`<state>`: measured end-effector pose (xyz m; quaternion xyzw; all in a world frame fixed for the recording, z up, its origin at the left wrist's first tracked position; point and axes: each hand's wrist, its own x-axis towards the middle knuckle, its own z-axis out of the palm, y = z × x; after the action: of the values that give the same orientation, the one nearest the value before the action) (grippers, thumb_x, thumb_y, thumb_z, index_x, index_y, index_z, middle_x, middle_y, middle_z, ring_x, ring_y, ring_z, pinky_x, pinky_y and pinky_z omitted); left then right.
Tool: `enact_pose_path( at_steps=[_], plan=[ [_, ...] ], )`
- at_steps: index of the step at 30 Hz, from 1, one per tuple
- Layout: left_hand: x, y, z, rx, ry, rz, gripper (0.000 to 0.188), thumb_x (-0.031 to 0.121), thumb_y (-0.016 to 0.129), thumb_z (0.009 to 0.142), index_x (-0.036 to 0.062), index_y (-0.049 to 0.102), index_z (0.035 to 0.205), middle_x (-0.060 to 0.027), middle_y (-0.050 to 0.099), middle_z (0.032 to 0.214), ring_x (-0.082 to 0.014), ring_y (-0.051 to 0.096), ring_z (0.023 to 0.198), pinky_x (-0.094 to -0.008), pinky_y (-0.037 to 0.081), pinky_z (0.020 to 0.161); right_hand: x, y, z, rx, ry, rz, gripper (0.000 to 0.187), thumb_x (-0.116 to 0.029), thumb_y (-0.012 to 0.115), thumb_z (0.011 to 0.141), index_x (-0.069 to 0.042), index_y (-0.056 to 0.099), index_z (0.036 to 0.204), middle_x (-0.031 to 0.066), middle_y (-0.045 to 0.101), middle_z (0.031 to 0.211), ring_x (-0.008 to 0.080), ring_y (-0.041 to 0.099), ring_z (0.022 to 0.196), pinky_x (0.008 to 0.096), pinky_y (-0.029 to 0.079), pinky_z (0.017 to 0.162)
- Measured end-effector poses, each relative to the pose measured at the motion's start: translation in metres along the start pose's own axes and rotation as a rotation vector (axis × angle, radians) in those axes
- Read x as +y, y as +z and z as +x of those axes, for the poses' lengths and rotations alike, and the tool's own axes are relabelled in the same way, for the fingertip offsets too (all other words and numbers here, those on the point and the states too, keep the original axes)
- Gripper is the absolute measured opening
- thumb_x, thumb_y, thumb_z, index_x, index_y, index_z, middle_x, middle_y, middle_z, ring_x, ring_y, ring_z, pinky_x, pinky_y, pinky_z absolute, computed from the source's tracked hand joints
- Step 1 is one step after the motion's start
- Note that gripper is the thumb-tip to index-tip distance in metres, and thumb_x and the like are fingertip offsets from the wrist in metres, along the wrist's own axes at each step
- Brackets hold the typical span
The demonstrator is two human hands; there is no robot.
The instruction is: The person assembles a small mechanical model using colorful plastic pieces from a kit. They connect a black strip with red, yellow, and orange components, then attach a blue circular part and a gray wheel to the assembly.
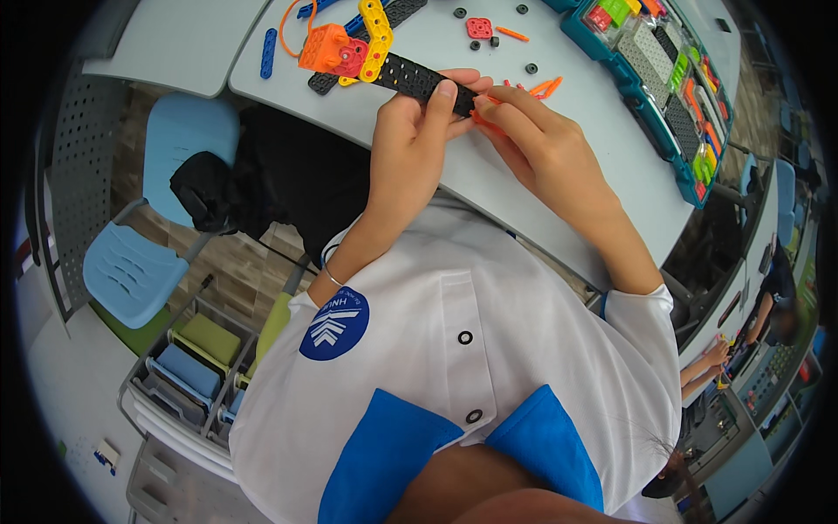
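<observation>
A black perforated beam (412, 77) lies in my left hand (417, 144), its thumb and fingers closed around the beam's near end. At the far end, the beam joins a yellow bent bracket (377, 37), a red square piece (352, 58) and an orange block (321, 47) with an orange cord. My right hand (546, 144) pinches a small orange piece (486, 120) against the near end of the beam. Its fingers partly cover that piece, so its exact shape cannot be made out.
Beyond my hands on the white table (611, 162) lie a red square connector (478, 28), several small black wheels (532, 68), orange pins (548, 87) and a blue beam (269, 54). A teal case (642, 105) of colourful parts stands right. Blue chairs (131, 266) stand left; another person's hands (716, 354) show far right.
</observation>
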<state>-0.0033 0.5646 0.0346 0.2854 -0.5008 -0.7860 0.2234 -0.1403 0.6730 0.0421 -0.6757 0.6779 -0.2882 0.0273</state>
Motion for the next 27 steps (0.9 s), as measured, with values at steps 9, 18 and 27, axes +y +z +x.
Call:
enact_pose_path(
  at_steps=[9,18,27],
  plan=[
    [-0.003,0.005,-0.003,0.012,0.005,-0.024,0.034,0.02,0.041,0.11,-0.003,0.061,0.124,-0.0151,0.069,0.12,-0.0201,0.067,0.113,-0.0339,0.055,0.096,-0.006,-0.001,-0.004,-0.002,0.002,-0.032,0.028,-0.003,0.071,0.082,0.001,0.063,0.108,0.0126,0.065,0.103,0.0282,0.07,0.082,0.0359,0.058,0.064],
    [-0.006,0.006,-0.005,0.032,0.019,-0.04,0.033,0.02,0.041,0.11,-0.0031,0.062,0.122,-0.0148,0.069,0.119,-0.0195,0.067,0.113,-0.0339,0.054,0.097,-0.009,0.008,-0.008,0.03,0.014,-0.052,0.031,-0.001,0.07,0.081,0.003,0.062,0.111,0.0145,0.065,0.105,0.0279,0.07,0.083,0.0352,0.058,0.062],
    [-0.005,0.008,-0.008,-0.006,0.068,-0.002,0.039,0.022,0.04,0.11,-0.0083,0.058,0.127,-0.0168,0.067,0.123,-0.0203,0.066,0.112,-0.0324,0.055,0.096,-0.012,0.003,-0.004,0.019,0.087,0.022,0.026,0.001,0.075,0.083,0.0,0.062,0.106,0.0126,0.069,0.107,0.029,0.072,0.08,0.0348,0.059,0.067]
  ],
)
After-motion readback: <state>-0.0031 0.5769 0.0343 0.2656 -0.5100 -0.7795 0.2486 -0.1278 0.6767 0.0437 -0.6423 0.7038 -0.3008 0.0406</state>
